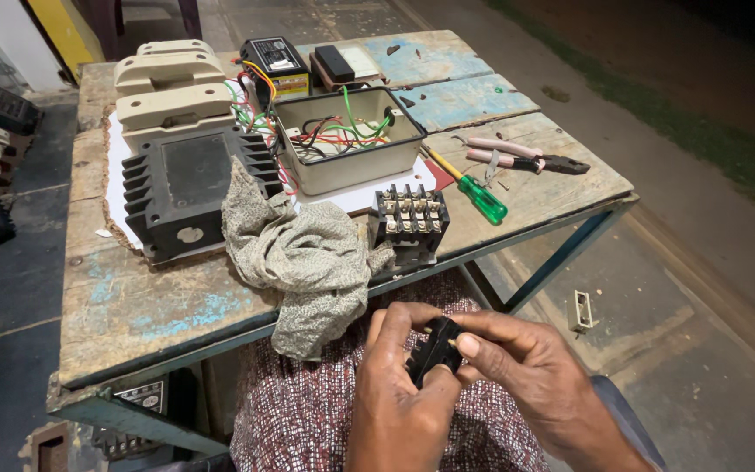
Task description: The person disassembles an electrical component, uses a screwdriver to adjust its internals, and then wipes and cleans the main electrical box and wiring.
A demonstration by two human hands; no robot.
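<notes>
Sitting at a worn wooden table with flaking blue paint, outdoors on concrete. On it, far left, a stack of cream housings; just in front of them a black finned cover lying flat on a white sheet. A grey rag is slumped against the cover's right side and hangs over the table's near edge. Behind the rag sits an open cream box full of red, green and black wires. Behind the box, a small black unit with a yellow side and another small black-and-white block. Just right of the rag, a black terminal block with rows of screws stands at the table's near edge. A green-handled screwdriver lies diagonally right of the box; pink-handled pliers lie further right, apart from it. A small pale bracket lies on the ground beyond the table leg.

Below the table edge, over my lap in patterned cloth, both hands meet on a small black part. My left hand wraps it from below, fingers curled around, thumb on its near side. My right hand pinches its top end between thumb and forefinger. The part is tilted, well clear of the table, near the terminal block but not touching it.
</notes>
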